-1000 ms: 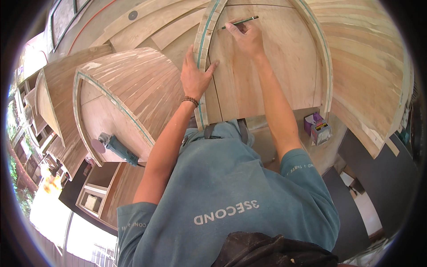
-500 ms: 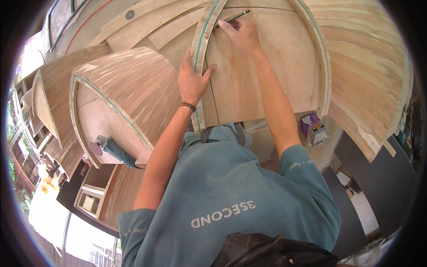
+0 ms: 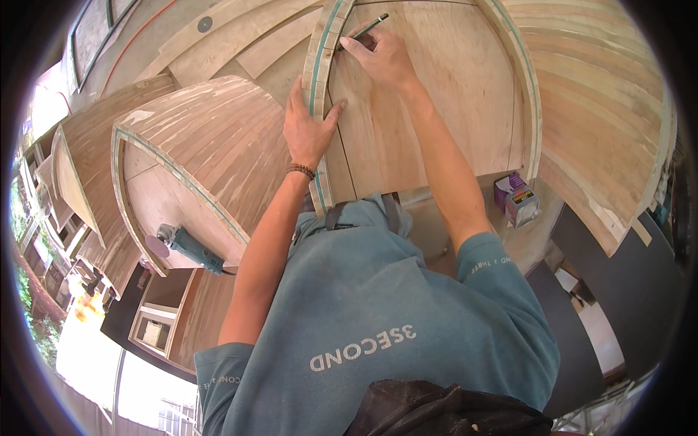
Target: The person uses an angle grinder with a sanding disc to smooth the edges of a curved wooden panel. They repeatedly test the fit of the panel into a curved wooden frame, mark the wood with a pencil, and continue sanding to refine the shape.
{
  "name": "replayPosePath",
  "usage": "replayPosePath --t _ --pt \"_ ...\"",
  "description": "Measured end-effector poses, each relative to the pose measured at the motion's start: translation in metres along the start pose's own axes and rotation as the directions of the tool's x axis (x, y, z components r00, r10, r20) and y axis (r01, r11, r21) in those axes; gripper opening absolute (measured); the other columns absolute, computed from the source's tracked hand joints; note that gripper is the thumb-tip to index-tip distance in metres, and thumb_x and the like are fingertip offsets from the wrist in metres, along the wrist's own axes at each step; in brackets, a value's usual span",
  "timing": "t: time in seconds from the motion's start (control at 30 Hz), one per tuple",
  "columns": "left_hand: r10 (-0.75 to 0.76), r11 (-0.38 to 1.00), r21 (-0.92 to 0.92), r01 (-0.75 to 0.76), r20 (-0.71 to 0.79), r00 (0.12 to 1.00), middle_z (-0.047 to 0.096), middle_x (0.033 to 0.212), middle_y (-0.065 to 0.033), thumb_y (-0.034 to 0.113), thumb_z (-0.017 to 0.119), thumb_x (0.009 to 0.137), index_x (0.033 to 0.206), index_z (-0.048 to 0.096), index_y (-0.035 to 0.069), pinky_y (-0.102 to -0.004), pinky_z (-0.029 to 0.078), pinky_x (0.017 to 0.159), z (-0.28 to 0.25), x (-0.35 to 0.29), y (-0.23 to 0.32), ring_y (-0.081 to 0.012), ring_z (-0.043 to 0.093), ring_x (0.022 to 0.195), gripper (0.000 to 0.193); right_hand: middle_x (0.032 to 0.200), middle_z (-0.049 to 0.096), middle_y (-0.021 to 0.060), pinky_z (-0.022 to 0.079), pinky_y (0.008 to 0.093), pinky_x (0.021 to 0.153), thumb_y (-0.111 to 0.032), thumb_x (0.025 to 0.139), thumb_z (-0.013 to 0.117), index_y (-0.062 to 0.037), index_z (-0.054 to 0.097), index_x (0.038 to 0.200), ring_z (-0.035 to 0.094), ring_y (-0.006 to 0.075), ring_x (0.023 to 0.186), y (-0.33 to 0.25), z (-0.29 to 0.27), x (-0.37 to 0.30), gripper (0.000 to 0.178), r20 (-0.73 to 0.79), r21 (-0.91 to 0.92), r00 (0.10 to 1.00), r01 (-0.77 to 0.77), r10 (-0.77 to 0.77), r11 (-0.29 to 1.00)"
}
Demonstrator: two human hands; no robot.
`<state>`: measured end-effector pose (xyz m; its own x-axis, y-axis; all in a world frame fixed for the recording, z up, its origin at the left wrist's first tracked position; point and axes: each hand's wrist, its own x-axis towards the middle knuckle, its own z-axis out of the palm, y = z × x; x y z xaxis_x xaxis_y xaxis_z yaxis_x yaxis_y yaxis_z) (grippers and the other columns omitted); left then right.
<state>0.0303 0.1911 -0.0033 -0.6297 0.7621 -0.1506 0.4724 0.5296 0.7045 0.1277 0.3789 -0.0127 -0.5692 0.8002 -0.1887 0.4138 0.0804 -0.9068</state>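
Observation:
My right hand (image 3: 385, 59) pinches a dark green pencil (image 3: 375, 25), its lower end against the inner side of a curved wooden rim (image 3: 321, 64). That rim has a teal stripe between pale wood strips and edges a boat-shaped wooden shell. Lower on the same rim, my left hand (image 3: 307, 134) holds on, fingers along the outside and thumb over the inside. A flat plywood panel (image 3: 429, 102) fills the space inside the rim, with a dark seam near its left side. The pencil's exact contact point is partly hidden by my fingers.
Left of me, a similar planked shell (image 3: 211, 138) stands with a teal angle grinder (image 3: 190, 248) lying on its panel. Another large planked shell (image 3: 592, 102) is at the right. A small purple-and-grey box (image 3: 520, 206) sits below the panel, near dark boards (image 3: 611, 291).
My right hand and the pencil have moved slightly left and down along the inside of the rim. My left hand keeps its grip, and the view has shifted a little.

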Motion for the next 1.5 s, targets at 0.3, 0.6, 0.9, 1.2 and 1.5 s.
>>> replayPosePath --t 0.3,0.6,0.9,1.2,1.5 --pt "-0.009 1.0 0.014 0.008 0.012 1.0 0.058 0.136 -0.024 0.037 0.087 0.079 0.148 0.041 0.004 -0.0484 0.05 0.1 0.0 0.0 0.0 -0.0421 0.058 0.123 0.089 0.086 0.075 0.0052 0.055 0.0314 0.074 -0.03 0.095 0.074 -0.0038 0.075 0.102 0.068 0.0138 0.077 0.001 0.0 0.001 0.027 0.023 -0.042 1.0 -0.003 0.004 0.999" --pt "-0.007 1.0 0.015 0.007 0.02 1.0 0.058 0.135 -0.0239 0.039 0.086 0.079 0.148 0.041 0.003 -0.0487 0.05 0.101 0.0 0.001 0.0 -0.0422 0.058 0.123 0.09 0.086 0.075 0.006 0.055 0.032 0.074 -0.031 0.094 0.075 -0.0033 0.076 0.102 0.069 0.0149 0.077 -0.001 0.0 0.004 0.029 0.021 -0.061 1.0 -0.008 0.009 0.998" --pt "0.004 1.0 0.004 -0.004 0.006 1.0 0.058 0.136 -0.024 0.038 0.087 0.079 0.147 0.042 0.002 -0.0483 0.049 0.101 0.0 0.0 -0.001 -0.0425 0.057 0.124 0.089 0.082 0.076 0.008 0.055 0.0309 0.073 -0.031 0.093 0.076 -0.0032 0.077 0.098 0.07 0.0167 0.076 -0.004 0.004 -0.006 0.029 -0.302 0.1 0.953 0.01 0.021 0.995" --pt "-0.008 1.0 0.006 0.008 0.005 1.0 0.059 0.134 -0.0233 0.037 0.087 0.079 0.146 0.043 0.004 -0.0481 0.05 0.1 -0.002 0.0 0.003 -0.0417 0.058 0.123 0.087 0.085 0.078 0.0053 0.056 0.0276 0.071 -0.021 0.093 0.078 -0.0021 0.078 0.101 0.071 0.0132 0.077 -0.002 0.037 -0.035 0.021 -0.519 0.3 0.852 0.101 0.074 0.949" --pt "0.03 1.0 -0.006 -0.03 -0.03 0.999 0.063 0.129 -0.026 0.044 0.088 0.078 0.144 0.046 -0.002 -0.0477 0.05 0.098 0.0 0.0 -0.002 -0.0423 0.062 0.117 0.091 0.082 0.075 0.0032 0.053 0.0253 0.067 -0.016 0.091 0.079 -0.0002 0.076 0.097 0.068 0.0097 0.073 -0.003 0.04 -0.031 0.017 -0.527 0.308 0.844 0.079 0.101 0.948"
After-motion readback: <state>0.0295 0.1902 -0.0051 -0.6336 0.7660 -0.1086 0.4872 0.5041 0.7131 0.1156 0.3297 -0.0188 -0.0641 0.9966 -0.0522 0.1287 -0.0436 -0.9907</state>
